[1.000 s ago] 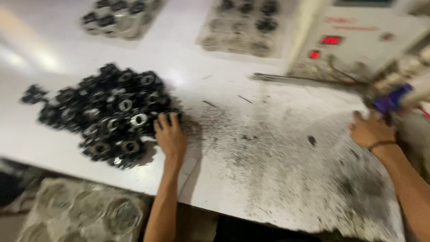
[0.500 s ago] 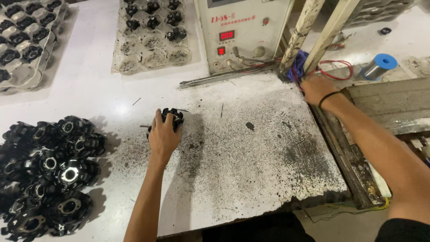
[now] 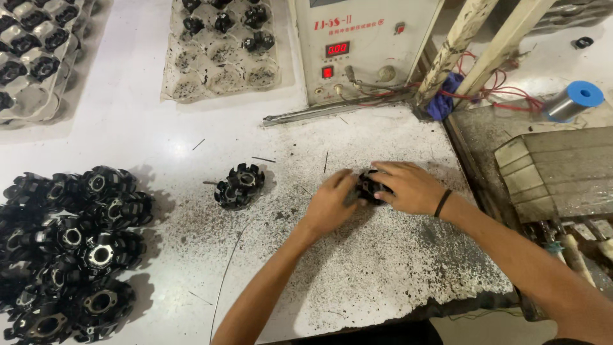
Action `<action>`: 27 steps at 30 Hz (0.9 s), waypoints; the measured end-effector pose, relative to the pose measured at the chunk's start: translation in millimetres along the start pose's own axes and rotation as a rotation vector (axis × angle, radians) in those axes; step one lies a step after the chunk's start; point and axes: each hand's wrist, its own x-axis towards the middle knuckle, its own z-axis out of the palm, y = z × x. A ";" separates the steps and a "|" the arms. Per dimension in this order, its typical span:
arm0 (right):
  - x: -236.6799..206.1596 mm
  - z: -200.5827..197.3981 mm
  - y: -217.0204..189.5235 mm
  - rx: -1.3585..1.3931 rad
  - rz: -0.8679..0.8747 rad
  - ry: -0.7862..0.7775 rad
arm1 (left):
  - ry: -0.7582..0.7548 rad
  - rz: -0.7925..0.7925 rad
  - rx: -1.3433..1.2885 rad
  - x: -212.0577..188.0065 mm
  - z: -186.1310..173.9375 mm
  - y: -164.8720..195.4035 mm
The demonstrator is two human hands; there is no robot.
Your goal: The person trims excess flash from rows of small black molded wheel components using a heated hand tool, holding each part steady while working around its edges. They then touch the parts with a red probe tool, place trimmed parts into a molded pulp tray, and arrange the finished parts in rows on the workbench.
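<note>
Far left, upper: moulded tray [image 3: 38, 70], black parts seated in cups. Lower left: loose pile of black stator cores [image 3: 70, 249]. Upper centre: second tray [image 3: 220, 80], top cups filled, lower cups empty. Frame centre: two cores [image 3: 237, 186] on white table [image 3: 153, 137]. Right of centre: left hand [image 3: 332, 201] and right hand [image 3: 408, 186] both closed round one black core [image 3: 369, 186], just above speckled tabletop. Step judged: inspecting or fitting part; next needs steady two-handed grip.

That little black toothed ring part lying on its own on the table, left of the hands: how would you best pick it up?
Probably by its outer rim, from straight above. The lone black ring part lies roughly flat on the white table, hole upward, with bare table all round it. Fingers could close across opposite sides, settling between the teeth. Both hands are busy with another part.
</note>
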 end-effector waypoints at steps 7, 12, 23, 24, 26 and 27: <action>33.8 -3.1 38.1 -0.135 0.021 0.122 | 0.252 -0.430 0.808 -43.3 -104.4 -108.2; 97.4 -0.4 81.4 -0.206 -0.043 0.445 | 0.205 -0.433 0.498 -48.5 -94.5 -123.4; 28.0 0.6 115.9 -0.339 0.305 0.430 | -0.219 -0.249 0.005 -2.1 -33.1 -27.7; 28.9 3.4 118.7 -0.311 0.189 0.592 | -0.275 -0.115 0.091 6.7 -13.1 -8.6; 25.1 6.0 120.3 -0.227 0.201 0.524 | -0.306 0.061 0.226 23.5 9.9 13.8; 20.3 6.4 116.9 -0.177 0.209 0.493 | -0.294 0.090 0.268 28.5 15.9 18.5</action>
